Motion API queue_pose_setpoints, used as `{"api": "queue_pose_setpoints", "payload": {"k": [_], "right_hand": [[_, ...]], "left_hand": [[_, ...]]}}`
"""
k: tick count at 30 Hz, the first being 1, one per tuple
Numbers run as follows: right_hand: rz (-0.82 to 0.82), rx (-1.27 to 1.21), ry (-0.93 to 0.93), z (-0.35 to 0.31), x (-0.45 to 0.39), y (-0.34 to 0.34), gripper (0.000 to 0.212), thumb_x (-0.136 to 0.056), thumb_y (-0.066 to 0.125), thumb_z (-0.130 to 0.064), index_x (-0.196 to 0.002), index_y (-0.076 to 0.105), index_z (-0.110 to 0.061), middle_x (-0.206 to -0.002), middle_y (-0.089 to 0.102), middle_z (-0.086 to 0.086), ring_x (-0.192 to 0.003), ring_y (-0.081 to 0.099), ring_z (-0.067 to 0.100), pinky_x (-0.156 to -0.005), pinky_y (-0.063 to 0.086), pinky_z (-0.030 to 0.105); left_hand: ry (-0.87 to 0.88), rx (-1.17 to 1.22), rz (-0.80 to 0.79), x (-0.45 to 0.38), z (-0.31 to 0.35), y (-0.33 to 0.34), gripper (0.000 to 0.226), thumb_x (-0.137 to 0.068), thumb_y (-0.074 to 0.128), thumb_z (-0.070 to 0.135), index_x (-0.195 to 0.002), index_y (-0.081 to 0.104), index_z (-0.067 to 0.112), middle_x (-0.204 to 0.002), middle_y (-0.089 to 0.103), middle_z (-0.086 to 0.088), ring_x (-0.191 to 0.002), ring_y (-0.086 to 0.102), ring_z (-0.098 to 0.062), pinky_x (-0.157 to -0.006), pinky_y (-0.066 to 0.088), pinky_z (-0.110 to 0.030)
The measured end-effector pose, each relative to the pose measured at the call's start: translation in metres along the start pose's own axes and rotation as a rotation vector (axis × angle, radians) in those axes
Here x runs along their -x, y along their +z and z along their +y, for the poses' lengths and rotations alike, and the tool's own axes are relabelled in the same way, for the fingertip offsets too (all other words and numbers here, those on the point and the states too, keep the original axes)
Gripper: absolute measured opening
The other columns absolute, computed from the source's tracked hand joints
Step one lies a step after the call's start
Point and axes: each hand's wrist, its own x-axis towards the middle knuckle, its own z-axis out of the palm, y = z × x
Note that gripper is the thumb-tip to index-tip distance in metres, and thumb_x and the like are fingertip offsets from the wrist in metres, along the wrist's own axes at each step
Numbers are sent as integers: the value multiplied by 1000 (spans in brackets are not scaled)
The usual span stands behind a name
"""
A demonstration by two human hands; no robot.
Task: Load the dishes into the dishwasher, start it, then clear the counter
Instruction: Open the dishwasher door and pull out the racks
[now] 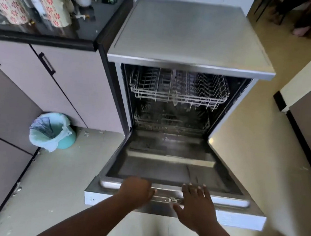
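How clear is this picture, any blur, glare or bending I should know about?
Head view: wide-angle bending bows the cabinet edges and splays the dishwasher; the jars on the counter are smeared, the racks soft; left hand and right hand at the open door slightly blurred; mild sheen on the door's steel.

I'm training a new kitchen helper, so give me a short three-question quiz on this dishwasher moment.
1. True or false: the dishwasher door is down and open.
2. What stands on the floor left of the dishwasher? A) teal bin with liner B) broom C) stool
3. What do the upper rack and lower rack hold?

Key: 1 true; 2 A, the bin; 3 no dishes visible. Left hand curls on the door edge; right hand lies flat.
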Motion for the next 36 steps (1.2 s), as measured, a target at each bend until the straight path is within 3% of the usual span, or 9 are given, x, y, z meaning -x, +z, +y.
{"api": "queue_pose_setpoints", "payload": {"k": [2, 4, 6, 10, 13, 15, 20, 26, 36], "right_hand": [[-37, 33, -18, -2, -3, 16, 53, -75, 47, -51, -80, 76, -6, -82, 72, 14, -69, 69, 34, -69, 56, 44], [-91, 31, -30, -6, -3, 33, 33, -65, 60, -41, -57, 69, -11, -57, 64, 7, -45, 61, 24, -42, 48, 32], [-176, 62, -85, -3, -6, 69, 18, -57, 60, -28, -48, 62, -13, -48, 55, 2, -39, 55, 20, -38, 44, 28], [-374, 46, -78, 2, -5, 132, 37, -69, 38, -25, -65, 68, -5, -55, 60, 8, -43, 60, 28, -44, 49, 37], [-403, 98, -112, 1, -8, 171, 41, -94, 37, -19, -130, 48, -5, -116, 61, 16, -97, 65, 34, -83, 47, 38], [-485, 125, -120, 3, -12, 198, 50, -99, 31, -21, -147, 27, -8, -137, 47, 13, -116, 56, 33, -97, 39, 37], [-563, 119, -119, 9, -27, 266, 57, -97, 36, -23, -150, 22, -11, -146, 39, 13, -118, 55, 34, -98, 38, 39], [-630, 92, -109, 17, -45, 322, 64, -94, 41, -23, -151, 15, -13, -154, 26, 13, -125, 47, 35, -103, 34, 38], [-732, 115, -66, 7, -58, 347, 77, -91, 45, -25, -153, 3, -6, -155, 17, 23, -133, 34, 41, -108, 28, 42]], "left_hand": [[63, -66, -83, 6, 1, 21, 62, -89, 20, 51, -102, 67, 14, -99, 68, -8, -94, 65, -32, -69, 43, -33], [114, -87, -108, 14, 3, 45, 45, -94, 36, 44, -98, 70, 14, -97, 69, -8, -92, 66, -31, -68, 46, -34], [152, -105, -77, 22, 9, 67, 25, -86, 60, 42, -92, 73, 21, -93, 70, -2, -88, 69, -24, -66, 54, -36], [-15, -2, -339, 25, 7, 143, 53, -97, 41, 45, -141, 40, 15, -143, 44, -9, -131, 44, -26, -101, 40, -38], [13, -52, -466, 18, 4, 201, 65, -99, 37, 45, -150, 20, 10, -157, 23, -13, -141, 28, -29, -112, 26, -39], [6, -59, -539, 10, 0, 235, 69, -98, 36, 46, -153, 12, 10, -161, 12, -11, -146, 18, -29, -116, 21, -40], [-43, -42, -690, -5, -12, 310, 75, -99, 35, 49, -154, -5, 17, -162, -9, -2, -149, -1, -29, -118, 13, -44], [-116, 21, -719, -27, -15, 368, 83, -94, 39, 54, -154, -8, 22, -162, -12, 2, -149, -7, -28, -118, 13, -44], [-122, 32, -733, -28, -17, 381, 99, -87, 50, 60, -153, -15, 24, -161, -15, 3, -148, -12, -28, -112, 27, -43]]}}
